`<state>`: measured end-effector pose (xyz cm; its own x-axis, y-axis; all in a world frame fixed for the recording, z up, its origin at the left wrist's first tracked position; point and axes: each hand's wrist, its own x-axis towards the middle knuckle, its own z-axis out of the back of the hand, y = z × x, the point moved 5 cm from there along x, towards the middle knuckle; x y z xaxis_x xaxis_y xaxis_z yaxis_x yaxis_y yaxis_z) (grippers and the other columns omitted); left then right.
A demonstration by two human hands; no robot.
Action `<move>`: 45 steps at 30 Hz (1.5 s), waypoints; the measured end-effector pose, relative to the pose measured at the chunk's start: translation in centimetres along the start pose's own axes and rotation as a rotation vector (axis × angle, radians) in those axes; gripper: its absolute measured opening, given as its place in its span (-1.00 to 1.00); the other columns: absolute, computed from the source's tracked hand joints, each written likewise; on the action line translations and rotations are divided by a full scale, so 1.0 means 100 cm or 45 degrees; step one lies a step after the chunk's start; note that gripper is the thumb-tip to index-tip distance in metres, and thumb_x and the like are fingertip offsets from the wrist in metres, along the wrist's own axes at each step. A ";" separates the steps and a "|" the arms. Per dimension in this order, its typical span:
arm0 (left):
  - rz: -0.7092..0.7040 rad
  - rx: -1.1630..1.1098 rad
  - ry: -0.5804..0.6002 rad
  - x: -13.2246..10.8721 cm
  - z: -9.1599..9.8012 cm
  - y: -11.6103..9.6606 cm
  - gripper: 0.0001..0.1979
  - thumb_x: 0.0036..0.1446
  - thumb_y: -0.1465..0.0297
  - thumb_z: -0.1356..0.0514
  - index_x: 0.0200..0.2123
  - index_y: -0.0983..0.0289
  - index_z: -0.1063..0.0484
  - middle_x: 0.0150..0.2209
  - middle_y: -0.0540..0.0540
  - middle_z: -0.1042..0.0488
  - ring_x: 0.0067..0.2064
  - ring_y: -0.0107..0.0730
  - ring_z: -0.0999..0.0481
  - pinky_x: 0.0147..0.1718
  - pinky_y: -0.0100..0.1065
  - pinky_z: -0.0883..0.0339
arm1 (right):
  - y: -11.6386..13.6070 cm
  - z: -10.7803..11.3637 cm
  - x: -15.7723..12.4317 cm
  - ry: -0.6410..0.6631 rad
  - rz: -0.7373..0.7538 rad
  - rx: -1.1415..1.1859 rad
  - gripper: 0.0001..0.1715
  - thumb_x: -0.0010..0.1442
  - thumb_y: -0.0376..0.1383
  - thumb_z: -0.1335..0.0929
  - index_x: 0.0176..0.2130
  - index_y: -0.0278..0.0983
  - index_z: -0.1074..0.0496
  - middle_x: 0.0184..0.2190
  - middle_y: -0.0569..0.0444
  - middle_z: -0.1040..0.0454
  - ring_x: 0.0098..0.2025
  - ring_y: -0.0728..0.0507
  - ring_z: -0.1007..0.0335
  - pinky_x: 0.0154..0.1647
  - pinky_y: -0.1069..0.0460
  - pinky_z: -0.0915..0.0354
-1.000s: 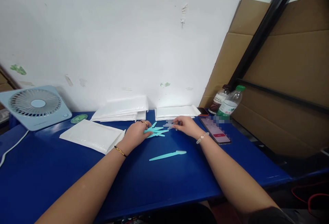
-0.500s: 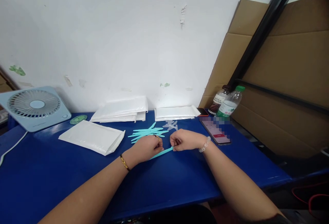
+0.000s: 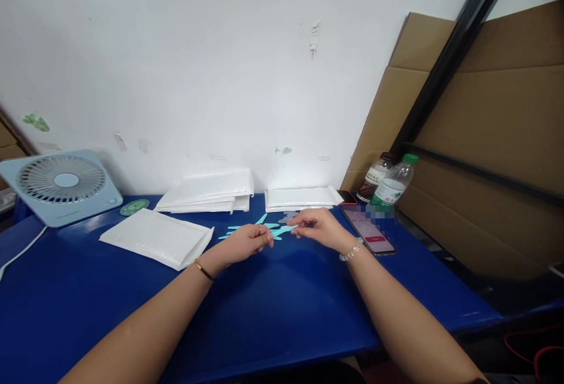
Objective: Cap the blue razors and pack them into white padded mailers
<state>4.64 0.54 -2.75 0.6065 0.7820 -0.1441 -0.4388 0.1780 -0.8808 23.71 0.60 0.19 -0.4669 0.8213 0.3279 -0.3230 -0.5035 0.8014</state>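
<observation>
A slim turquoise plastic stick, shaped like an eyebrow razor [image 3: 284,230], is held between my two hands above the blue table. My left hand [image 3: 247,241] is closed round its left end. With thumb and fingertips, my right hand [image 3: 321,226] pinches the right end. Behind my left hand lies a loose pile of similar turquoise sticks [image 3: 261,219], partly covered by that hand. Several small clear plastic pieces [image 3: 288,216] lie just behind my right fingers, too small to make out well.
White padded packets [image 3: 154,237] lie at left, with more packets [image 3: 207,190] along the wall and another stack [image 3: 304,197]. A blue fan [image 3: 66,187] stands far left. A phone [image 3: 370,234] and two bottles [image 3: 392,187] are on the right of the blue table [image 3: 282,313].
Both hands have lifted and moved slightly away from me with the turquoise stick, now nearer the pile. The right fingers have straightened somewhat around its end.
</observation>
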 end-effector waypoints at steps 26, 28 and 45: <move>-0.079 0.213 -0.150 0.001 0.012 -0.005 -0.62 0.13 0.08 -0.02 -0.36 0.27 -0.41 -0.52 -0.04 -0.31 -0.47 -0.45 -0.28 -0.47 -0.43 -0.13 | -0.008 0.006 0.001 -0.056 -0.233 0.246 -0.60 0.08 -0.04 -0.39 -0.31 -0.35 -0.43 -0.47 0.06 -0.48 -0.53 0.01 -0.40 -0.52 0.11 -0.28; -0.083 0.201 -0.132 0.000 0.009 -0.007 -0.63 0.13 0.09 -0.03 -0.37 0.28 -0.40 -0.52 -0.03 -0.31 -0.48 -0.46 -0.28 -0.49 -0.44 -0.13 | -0.008 -0.003 0.002 -0.020 -0.249 0.313 -0.59 0.07 -0.04 -0.40 -0.29 -0.35 -0.42 -0.46 0.05 -0.49 -0.51 0.00 -0.43 -0.51 0.11 -0.31; 0.011 -0.039 -0.073 -0.001 0.000 -0.005 -0.65 0.13 0.12 -0.03 -0.33 0.30 -0.36 -0.52 -0.06 -0.27 -0.59 -0.60 -0.22 -0.62 -0.51 -0.08 | -0.012 0.008 0.002 -0.060 -0.231 0.462 -0.64 0.01 -0.10 -0.46 -0.33 -0.35 -0.45 -0.51 0.07 -0.51 -0.53 0.00 -0.43 -0.52 0.11 -0.32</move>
<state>4.78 0.37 -2.33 0.5634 0.8165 -0.1264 -0.4225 0.1533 -0.8933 24.70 1.59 -0.30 -0.3882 0.9038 0.1803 -0.0816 -0.2286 0.9701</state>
